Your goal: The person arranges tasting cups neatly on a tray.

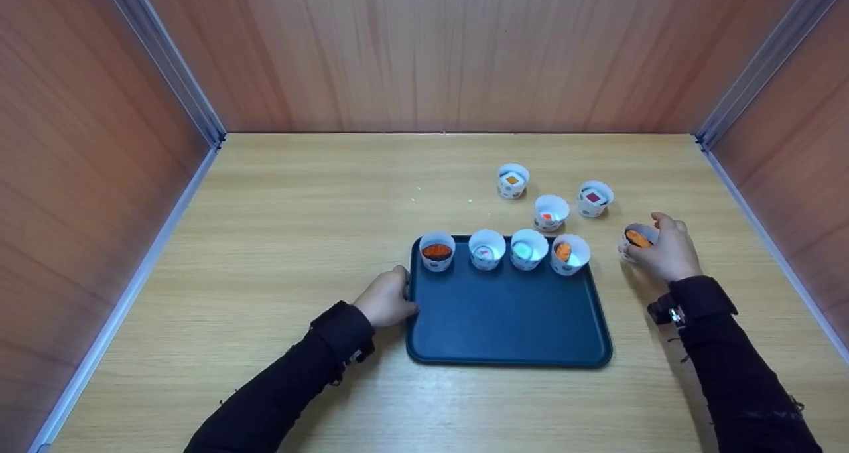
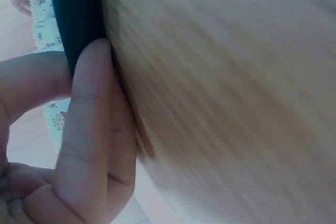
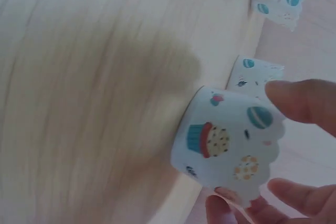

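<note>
My left hand (image 1: 386, 298) pinches the left edge of a dark blue tray (image 1: 504, 320), its fingers pressed along the rim in the left wrist view. Off to the tray's right, my right hand (image 1: 671, 254) holds a printed paper baking cup (image 3: 226, 140) by its sides near the scalloped rim. An orange piece (image 1: 638, 239) lies in that cup. Along the tray's far edge stand several similar cups: one with a red-brown filling (image 1: 436, 253), one with pale contents (image 1: 485, 253), one with mint-green contents (image 1: 524, 251) and one with an orange piece (image 1: 563, 251).
Behind the tray, three more paper cups stand on the wooden table (image 1: 298, 227): one with a yellow square (image 1: 511, 180), one with a red-orange bit (image 1: 547, 216), one with a dark red square (image 1: 593, 197). Wood-grained panels (image 1: 424, 55) enclose the back and sides.
</note>
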Demonstrator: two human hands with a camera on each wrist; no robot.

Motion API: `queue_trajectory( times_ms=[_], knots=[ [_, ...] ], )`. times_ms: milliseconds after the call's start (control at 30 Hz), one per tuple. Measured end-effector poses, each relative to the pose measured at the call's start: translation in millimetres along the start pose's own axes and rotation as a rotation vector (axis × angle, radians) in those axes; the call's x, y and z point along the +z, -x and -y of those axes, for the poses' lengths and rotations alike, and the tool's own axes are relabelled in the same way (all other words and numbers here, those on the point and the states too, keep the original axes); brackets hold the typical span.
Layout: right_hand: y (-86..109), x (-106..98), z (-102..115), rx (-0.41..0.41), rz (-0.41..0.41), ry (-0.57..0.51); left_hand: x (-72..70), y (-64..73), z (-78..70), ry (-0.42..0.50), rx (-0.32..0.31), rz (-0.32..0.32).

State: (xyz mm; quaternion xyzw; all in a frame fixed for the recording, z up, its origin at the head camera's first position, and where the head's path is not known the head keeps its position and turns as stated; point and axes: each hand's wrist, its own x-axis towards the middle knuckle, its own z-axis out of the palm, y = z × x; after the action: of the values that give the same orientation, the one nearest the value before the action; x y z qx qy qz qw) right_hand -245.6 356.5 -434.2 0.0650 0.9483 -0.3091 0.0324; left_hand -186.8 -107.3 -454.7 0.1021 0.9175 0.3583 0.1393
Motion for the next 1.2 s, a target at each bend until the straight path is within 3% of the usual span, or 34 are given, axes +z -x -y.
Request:
queue_trajectory(
  times_ms=[267, 600, 933, 1200],
  knots=[
    [-2.5, 0, -7, 0.043, 0.063, 0.000, -0.6, -0.5, -0.7, -0.003, -0.010, 0.006],
    [0.4, -3, 0, 0.051, 0.057, -0.018, -1.0, 0.0, -2.8, 0.027, -0.033, 0.021],
    [20.5, -12, 56, -0.111, 0.011, -0.022, -0.1, 1.2, -1.0, 0.023, -0.026, 0.008],
    [44.2, 3, 107, -0.311, 0.027, -0.055, -0.8, 1.6, -1.5, 0.039, -0.014, 0.019]
  ],
)
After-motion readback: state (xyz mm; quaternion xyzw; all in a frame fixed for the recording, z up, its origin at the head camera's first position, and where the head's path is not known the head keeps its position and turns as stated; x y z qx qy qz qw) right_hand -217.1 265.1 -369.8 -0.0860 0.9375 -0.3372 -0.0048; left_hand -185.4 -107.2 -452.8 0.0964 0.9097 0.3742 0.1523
